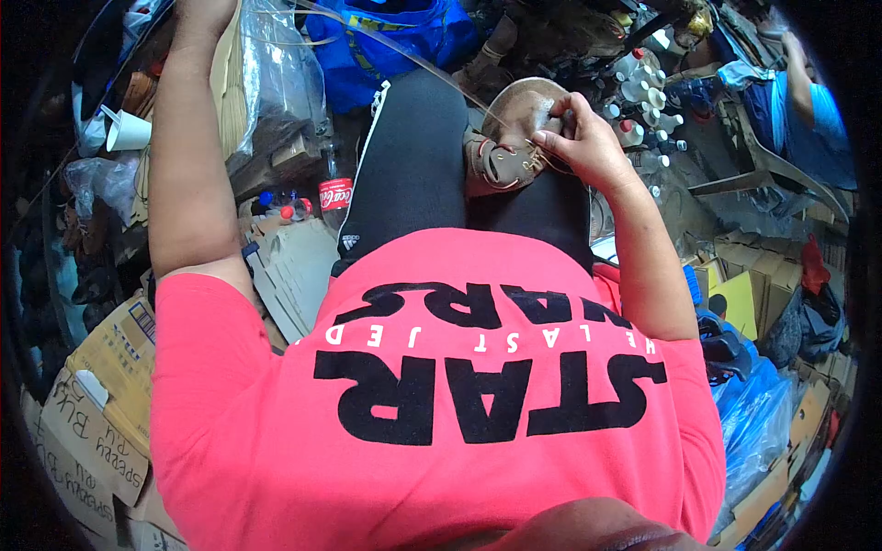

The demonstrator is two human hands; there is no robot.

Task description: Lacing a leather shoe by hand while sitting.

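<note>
A brown lace-up shoe point(501, 165) with a pale sole rests across my thighs, tilted, its stitching and thin laces showing. My right hand point(588, 138) is closed at its far right side, thumb and forefinger pinching the shoe. From the shoe a long thin pale thread point(404, 50) stretches up and left to the top edge. My left arm reaches far out on the left. Only the back part of my left hand point(207, 11) shows at the top edge; its fingers are cut off, so what they hold is hidden.
Blue bags point(395, 46) lie beyond my knees. Several small bottles point(638, 87) stand at the far right, near another person's arm point(797, 83). A red-labelled bottle point(336, 193) is beside my left thigh. A white cup point(129, 130) and cardboard boxes point(101, 422) are at left.
</note>
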